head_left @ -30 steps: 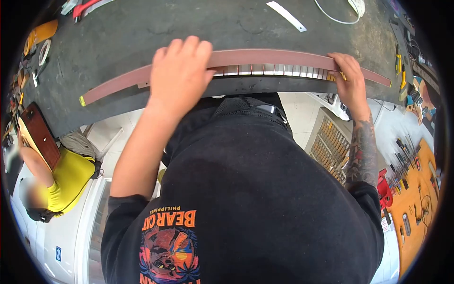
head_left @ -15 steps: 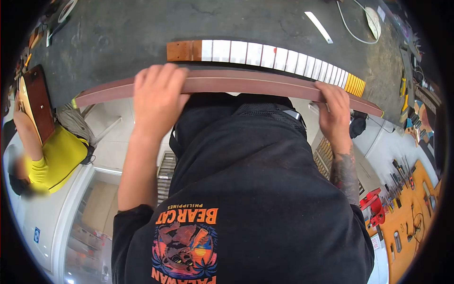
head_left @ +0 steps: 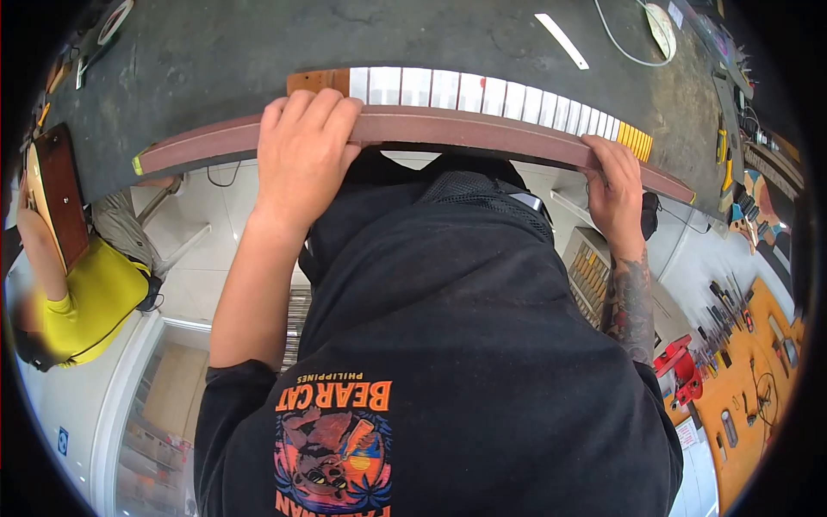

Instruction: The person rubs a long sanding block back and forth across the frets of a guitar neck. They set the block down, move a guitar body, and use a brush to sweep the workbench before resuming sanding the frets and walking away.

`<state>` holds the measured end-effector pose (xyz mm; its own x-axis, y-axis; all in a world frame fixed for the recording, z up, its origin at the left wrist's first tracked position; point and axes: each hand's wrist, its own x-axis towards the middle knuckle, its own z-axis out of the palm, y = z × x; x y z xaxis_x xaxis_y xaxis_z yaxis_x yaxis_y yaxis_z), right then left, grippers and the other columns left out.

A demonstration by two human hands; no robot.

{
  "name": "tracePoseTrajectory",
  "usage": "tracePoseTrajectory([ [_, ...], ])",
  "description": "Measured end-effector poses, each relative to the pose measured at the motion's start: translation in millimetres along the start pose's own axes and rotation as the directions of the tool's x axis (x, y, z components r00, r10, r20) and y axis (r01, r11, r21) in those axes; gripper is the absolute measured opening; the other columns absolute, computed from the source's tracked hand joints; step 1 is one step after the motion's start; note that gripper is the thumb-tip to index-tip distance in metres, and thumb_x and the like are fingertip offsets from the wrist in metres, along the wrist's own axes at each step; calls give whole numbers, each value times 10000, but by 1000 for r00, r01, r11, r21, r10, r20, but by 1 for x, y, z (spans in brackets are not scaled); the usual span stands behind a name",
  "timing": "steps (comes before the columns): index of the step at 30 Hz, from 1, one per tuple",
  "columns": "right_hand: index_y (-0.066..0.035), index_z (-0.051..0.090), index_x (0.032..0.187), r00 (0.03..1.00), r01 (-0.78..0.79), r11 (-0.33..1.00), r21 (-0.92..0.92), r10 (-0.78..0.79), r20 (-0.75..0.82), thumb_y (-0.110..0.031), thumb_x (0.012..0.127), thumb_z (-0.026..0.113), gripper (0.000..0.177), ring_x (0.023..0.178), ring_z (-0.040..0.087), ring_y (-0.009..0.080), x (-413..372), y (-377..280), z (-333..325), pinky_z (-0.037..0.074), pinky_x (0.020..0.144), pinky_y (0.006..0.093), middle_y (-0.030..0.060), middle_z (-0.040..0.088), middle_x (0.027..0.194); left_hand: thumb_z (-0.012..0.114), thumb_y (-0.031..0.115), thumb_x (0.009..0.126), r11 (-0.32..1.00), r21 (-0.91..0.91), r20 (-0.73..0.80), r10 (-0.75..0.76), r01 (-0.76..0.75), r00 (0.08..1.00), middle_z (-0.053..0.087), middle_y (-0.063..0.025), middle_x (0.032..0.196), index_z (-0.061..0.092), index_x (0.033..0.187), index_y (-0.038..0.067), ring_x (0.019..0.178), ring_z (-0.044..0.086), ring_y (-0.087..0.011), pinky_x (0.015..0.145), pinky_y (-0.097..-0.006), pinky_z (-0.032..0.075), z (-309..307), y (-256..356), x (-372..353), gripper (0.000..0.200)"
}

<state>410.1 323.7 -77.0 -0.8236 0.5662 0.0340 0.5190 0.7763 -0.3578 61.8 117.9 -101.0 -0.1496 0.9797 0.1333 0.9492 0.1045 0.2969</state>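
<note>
A long, straight sanding beam (head_left: 465, 129) with reddish-brown, abrasive-looking faces spans the near edge of the bench, bowed by the lens. My left hand (head_left: 307, 155) wraps over it left of the middle, fingers on the far side. Towards its other end, my right hand (head_left: 616, 189) grips it with bent fingers over the top. Just beyond the beam lies a guitar neck (head_left: 319, 80), its fretboard covered between the frets with white tape (head_left: 444, 89) and, at the right end, yellow tape (head_left: 635, 140). The beam partly hides the neck's near side.
The dark workbench (head_left: 215, 60) carries a steel ruler (head_left: 562, 41) and a white corded object (head_left: 661, 33) at the back right. A person in yellow (head_left: 90, 302) sits at left with a guitar body (head_left: 62, 198). Tools hang on a wooden board (head_left: 741, 414) at right.
The beam has shifted slightly away from me, nearer the neck, and looks rolled a little, with its dark underside showing. Both hands keep their hold. The view has shifted a little.
</note>
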Motion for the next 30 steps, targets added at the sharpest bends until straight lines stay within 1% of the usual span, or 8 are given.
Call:
tracePoseTrajectory([
  [12,-51,669,1257,1000,-29,999,24,29,9,80,789,711,487,1086,642,320,10,13,-1,492,956,416,110,708,1167,839,60,651,1000,-7,59,-7,7,998,684,-36,1069,680,1123,115,1047,629,-279,953,-425,452,0,-1,23,502],
  [15,-70,672,1260,998,-50,999,20,49,43,4,791,758,483,1097,640,309,13,13,-3,483,979,433,92,705,1183,838,66,653,1000,-11,96,-11,12,995,683,-39,1097,671,1115,113,1068,627,-280,958,-428,447,-2,-1,29,494],
  [18,-96,681,1246,999,1,1000,17,-1,32,-103,772,805,490,1107,637,296,28,-2,-2,469,1003,465,72,702,1193,841,83,649,1000,25,136,-16,12,991,678,-37,1131,662,1115,114,1089,622,-276,957,-424,439,1,1,35,501],
  [19,-121,686,1230,999,37,999,-16,-37,10,-179,747,831,508,1086,646,274,31,-8,5,461,1011,481,46,708,1167,844,90,644,999,38,149,-16,11,989,676,-35,1143,659,1118,115,1095,620,-276,956,-423,436,1,4,36,509],
  [23,-124,684,1226,999,14,1000,-7,-15,-42,-59,715,812,531,1082,656,277,30,-9,25,445,1041,460,48,717,1155,855,122,627,996,89,171,-37,22,985,667,-23,1149,656,1138,132,1092,613,-267,942,-422,428,2,10,36,548],
  [26,-116,682,1224,1000,2,998,-59,-3,-17,-32,714,795,529,1089,656,282,20,6,14,448,1034,459,58,715,1161,860,129,617,995,101,186,-44,26,982,660,-13,1133,660,1143,149,1071,608,-258,938,-430,425,16,26,36,563],
  [27,-108,681,1226,1000,-21,998,-64,21,-1,-20,715,785,529,1090,658,288,14,17,8,451,1028,459,69,715,1162,867,148,622,993,118,229,-42,15,973,655,-4,1116,665,1133,160,1051,605,-249,931,-429,427,17,40,44,551],
  [30,-106,684,1217,1000,-22,996,-90,21,-13,-9,703,785,533,1093,656,302,2,47,-3,453,1024,468,81,716,1159,876,181,642,996,93,155,3,-17,988,657,-4,1104,661,1107,156,1056,609,-250,934,-435,430,40,69,52,513],
])
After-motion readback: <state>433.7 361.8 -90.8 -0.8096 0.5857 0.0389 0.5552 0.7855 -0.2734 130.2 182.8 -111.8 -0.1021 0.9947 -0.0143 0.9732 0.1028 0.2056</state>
